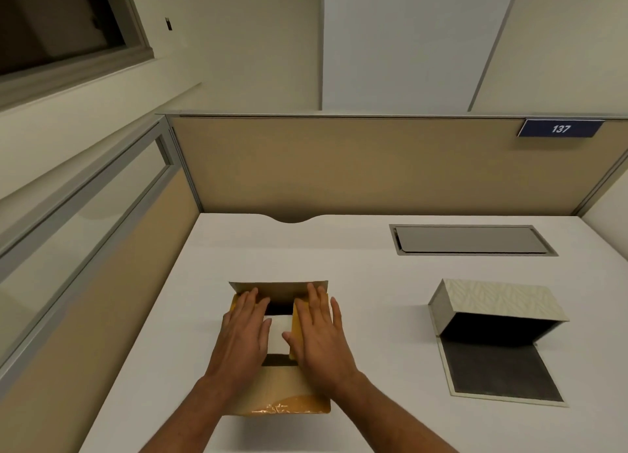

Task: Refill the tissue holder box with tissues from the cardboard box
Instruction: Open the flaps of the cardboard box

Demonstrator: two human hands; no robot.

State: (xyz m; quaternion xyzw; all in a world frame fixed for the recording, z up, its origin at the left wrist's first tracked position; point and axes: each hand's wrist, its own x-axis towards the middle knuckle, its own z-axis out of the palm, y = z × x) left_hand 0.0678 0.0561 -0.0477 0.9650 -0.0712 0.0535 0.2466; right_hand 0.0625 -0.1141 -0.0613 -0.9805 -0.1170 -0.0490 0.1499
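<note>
A brown cardboard box point(282, 389) with tape on its flaps sits on the white desk in front of me. My left hand point(243, 333) lies flat on its left flap and my right hand point(319, 337) lies flat on its right flap, fingers spread. Between the hands a white stack of tissues point(279, 335) shows inside the box. The far flap stands up behind my fingertips. To the right lies the tissue holder box point(499, 303), pale with a leaf pattern, its lid flap point(496, 371) folded down on the desk and its dark inside visible.
The white desk point(356, 258) is enclosed by tan partition walls at the back and left. A grey recessed cable hatch point(469, 240) lies at the back right. A blue sign reading 137 point(560, 128) hangs on the partition.
</note>
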